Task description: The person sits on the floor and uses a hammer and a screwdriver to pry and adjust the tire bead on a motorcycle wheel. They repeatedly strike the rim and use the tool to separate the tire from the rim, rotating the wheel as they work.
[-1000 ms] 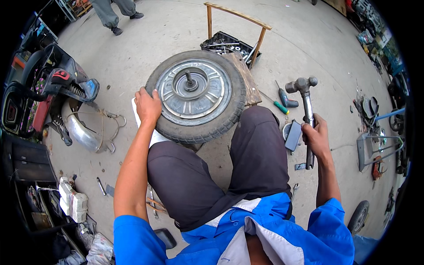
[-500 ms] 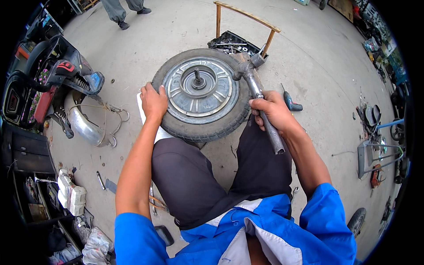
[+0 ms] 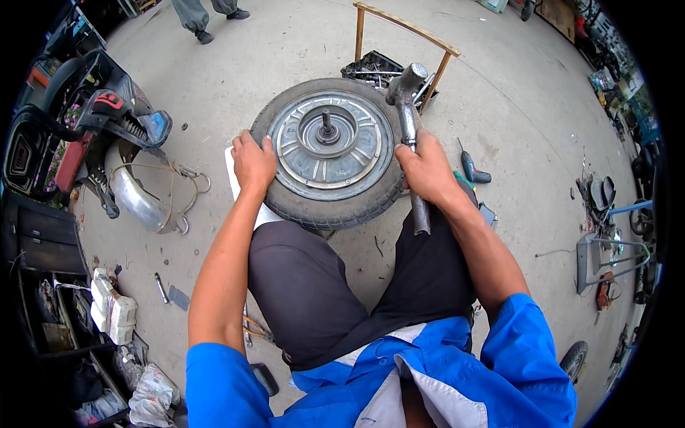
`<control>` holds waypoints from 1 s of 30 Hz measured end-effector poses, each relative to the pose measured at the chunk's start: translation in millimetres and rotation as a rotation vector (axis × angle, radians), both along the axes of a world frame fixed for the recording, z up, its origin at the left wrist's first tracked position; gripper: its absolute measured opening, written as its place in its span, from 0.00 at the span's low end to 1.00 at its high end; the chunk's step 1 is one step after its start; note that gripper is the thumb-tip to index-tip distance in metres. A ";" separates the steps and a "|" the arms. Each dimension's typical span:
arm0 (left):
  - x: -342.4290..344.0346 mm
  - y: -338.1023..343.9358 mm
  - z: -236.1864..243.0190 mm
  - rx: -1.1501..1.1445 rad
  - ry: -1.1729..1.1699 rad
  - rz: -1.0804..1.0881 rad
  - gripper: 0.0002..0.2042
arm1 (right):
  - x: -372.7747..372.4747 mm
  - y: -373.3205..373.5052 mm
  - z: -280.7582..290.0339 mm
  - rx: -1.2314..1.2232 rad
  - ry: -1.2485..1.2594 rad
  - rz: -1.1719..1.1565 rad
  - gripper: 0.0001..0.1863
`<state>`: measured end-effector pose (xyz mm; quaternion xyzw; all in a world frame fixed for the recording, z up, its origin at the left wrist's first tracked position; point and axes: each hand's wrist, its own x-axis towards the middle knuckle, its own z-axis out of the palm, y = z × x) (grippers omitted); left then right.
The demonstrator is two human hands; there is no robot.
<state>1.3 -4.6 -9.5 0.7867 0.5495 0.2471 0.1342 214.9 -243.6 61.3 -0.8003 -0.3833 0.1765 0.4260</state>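
A wheel with a black tyre and a grey metal hub (image 3: 305, 164) lies flat in front of my knees, its threaded axle (image 3: 327, 128) pointing up. At the tyre's left edge my left hand (image 3: 254, 162) grips it, fingers bent over the sidewall. My right hand (image 3: 431, 167) is closed around the metal handle of a heavy hammer (image 3: 408, 118) on the wheel's right side. The hammer's head is up at the far end, close to the tyre's far right edge. A pale sheet (image 3: 234, 171) shows partly under the tyre's left side.
Beyond the wheel stand a tool box (image 3: 372, 65) and a wooden frame (image 3: 407, 30). A cordless drill (image 3: 474, 169) lies to the right. On the left are a scooter's front section (image 3: 107, 125) and a silver fender (image 3: 143, 196). A person's legs (image 3: 191, 14) are at the far left.
My right hand has shifted slightly left with the hammer, which now stands more upright with its head turned away from the hub. My left hand keeps its place on the tyre.
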 end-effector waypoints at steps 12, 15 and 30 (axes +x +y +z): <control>0.3 -3.3 2.3 0.002 0.024 0.004 0.26 | -9.0 -7.6 4.9 -0.075 0.091 -0.025 0.18; 1.8 -3.6 3.3 -0.006 0.025 0.007 0.26 | -6.9 -6.2 1.4 -0.190 0.147 0.034 0.18; -0.3 -5.2 2.9 0.008 0.024 -0.002 0.24 | -36.6 -38.3 18.4 -0.194 0.215 0.033 0.15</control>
